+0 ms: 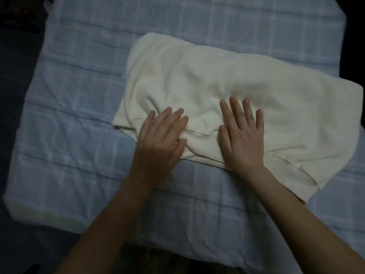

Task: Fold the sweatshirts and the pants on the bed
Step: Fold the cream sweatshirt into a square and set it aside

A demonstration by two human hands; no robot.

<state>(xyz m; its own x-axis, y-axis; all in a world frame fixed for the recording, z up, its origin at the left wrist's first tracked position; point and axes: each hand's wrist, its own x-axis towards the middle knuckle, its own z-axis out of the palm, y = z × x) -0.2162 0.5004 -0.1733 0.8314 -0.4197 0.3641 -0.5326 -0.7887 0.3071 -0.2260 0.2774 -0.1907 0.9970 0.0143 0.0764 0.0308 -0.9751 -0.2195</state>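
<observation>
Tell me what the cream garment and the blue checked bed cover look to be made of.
Cream garment: likely thick cotton-type knit, perhaps fleece; matte, with soft rounded wrinkles and a stitched hem along its near edge. Blue checked bed cover: seemingly thin woven fabric, matte, with fine sharp creases. The dim, blurred picture hides both weaves.

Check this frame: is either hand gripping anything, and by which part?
Nothing is gripped. The left hand and right hand lie flat, fingers straight, pressing the cream garment near its near edge.
</observation>
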